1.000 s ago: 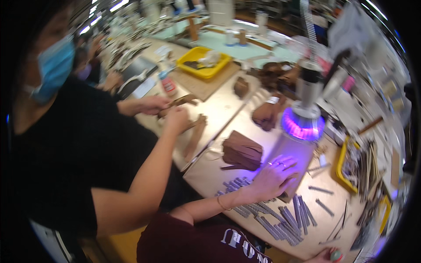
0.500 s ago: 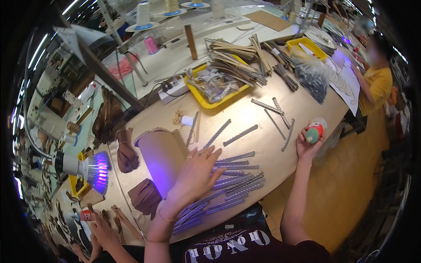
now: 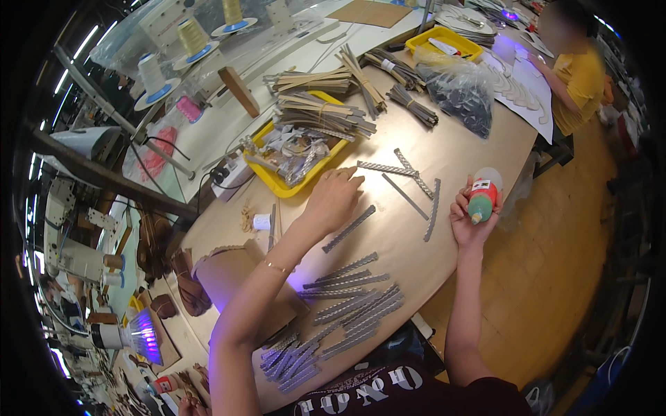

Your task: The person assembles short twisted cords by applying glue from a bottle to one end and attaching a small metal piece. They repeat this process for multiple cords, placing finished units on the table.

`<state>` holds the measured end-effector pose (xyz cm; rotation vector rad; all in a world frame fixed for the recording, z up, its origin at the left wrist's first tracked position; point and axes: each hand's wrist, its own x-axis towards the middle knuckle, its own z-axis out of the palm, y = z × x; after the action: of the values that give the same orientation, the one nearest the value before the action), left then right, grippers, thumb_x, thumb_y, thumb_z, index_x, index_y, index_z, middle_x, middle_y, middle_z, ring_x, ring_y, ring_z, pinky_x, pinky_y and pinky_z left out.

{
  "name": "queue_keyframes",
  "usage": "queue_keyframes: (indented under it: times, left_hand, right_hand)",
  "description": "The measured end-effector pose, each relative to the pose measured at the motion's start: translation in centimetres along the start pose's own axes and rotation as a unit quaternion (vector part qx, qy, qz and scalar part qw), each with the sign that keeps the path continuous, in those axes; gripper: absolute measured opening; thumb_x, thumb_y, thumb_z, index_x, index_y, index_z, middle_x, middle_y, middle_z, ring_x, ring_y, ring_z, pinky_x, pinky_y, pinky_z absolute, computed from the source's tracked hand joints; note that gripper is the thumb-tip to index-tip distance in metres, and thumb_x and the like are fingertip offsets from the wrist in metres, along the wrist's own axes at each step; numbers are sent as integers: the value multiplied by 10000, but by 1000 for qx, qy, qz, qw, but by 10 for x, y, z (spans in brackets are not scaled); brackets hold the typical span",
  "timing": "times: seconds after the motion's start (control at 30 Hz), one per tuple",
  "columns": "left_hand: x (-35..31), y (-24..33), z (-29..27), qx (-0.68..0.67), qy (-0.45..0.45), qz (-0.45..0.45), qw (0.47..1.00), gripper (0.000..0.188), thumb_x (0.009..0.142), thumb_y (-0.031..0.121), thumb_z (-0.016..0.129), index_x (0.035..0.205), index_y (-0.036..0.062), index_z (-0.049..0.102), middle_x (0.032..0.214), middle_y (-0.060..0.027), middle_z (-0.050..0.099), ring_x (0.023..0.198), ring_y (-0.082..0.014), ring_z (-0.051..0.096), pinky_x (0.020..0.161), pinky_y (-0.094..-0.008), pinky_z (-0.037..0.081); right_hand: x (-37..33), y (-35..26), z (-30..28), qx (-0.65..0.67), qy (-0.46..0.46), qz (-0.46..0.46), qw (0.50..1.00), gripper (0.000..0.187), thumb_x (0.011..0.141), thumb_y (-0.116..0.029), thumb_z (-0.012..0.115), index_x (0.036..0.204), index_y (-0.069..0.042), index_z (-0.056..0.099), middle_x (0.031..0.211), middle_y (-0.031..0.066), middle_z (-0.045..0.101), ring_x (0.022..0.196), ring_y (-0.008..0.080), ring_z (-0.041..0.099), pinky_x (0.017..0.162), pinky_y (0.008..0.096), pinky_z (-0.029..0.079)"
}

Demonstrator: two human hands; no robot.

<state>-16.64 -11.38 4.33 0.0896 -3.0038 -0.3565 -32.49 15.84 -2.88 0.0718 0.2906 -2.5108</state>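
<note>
My left hand (image 3: 336,201) reaches over the table with its fingers apart, tips close to the end of a grey braided strip (image 3: 383,168). Whether they touch it I cannot tell. Several similar strips lie around there, one (image 3: 350,229) just below the hand and another (image 3: 432,211) further right. My right hand (image 3: 466,225) is closed round a squeeze bottle (image 3: 483,194) with a red label, green top and pale nozzle, tilted nozzle toward me. Many more braided strips (image 3: 361,312) are spread in front of me. My left forearm partly covers a brown sheet (image 3: 232,277).
A yellow tray (image 3: 277,187) with wrapped pieces and strip bundles (image 3: 326,114) stands beyond my left hand. Behind are a clear bag of dark pieces (image 3: 461,100) and a second yellow tray (image 3: 444,41). A purple-lit lamp (image 3: 142,336) is at left. A co-worker in yellow (image 3: 579,87) is at far right.
My left hand has moved from above the near strips to the far loose ones. My right hand still holds the bottle. The view has turned, shifting the table contents.
</note>
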Motion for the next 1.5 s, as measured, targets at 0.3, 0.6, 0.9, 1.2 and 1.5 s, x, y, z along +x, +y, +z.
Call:
queue_keyframes:
  times: [0.3,0.6,0.9,1.2,1.5]
  left_hand:
    - [61,-27,56,75,30,9,997,131,919,149,563,999,65,624,1098,-109,603,1056,-280,573,908,-385,440]
    - [32,19,27,-290,47,-152,944,182,901,116,600,978,-25,685,852,-183,682,776,-311,631,711,-381,481]
    - [-74,72,43,-298,69,-253,918,170,904,77,612,1017,-18,698,871,-188,692,809,-303,661,745,-376,500]
    - [-83,78,43,-162,114,-247,948,181,907,107,604,1057,38,678,1127,-160,635,1027,-345,605,894,-438,456]
    - [-68,123,77,-83,86,-160,980,555,964,257,543,1432,0,393,1513,-205,360,1401,-365,341,1153,-477,275]
  right_hand:
    - [1,1,1,9,25,-2,1000,683,884,-580,559,1248,-2,538,835,87,567,588,146,441,495,279,359]
    - [1,1,-1,30,-4,10,999,664,901,-569,541,1244,0,546,851,97,582,617,158,451,514,294,368]
    - [-6,16,-4,-194,95,-85,973,577,914,-466,584,1287,-30,521,947,130,635,827,221,649,723,334,556]
    - [-11,-9,32,-758,111,-91,637,515,892,-347,673,1254,-21,504,993,84,607,879,150,619,736,279,522]
    - [-24,2,26,-394,95,-86,910,527,866,-299,716,1263,-28,501,1055,80,604,938,191,629,852,340,541]
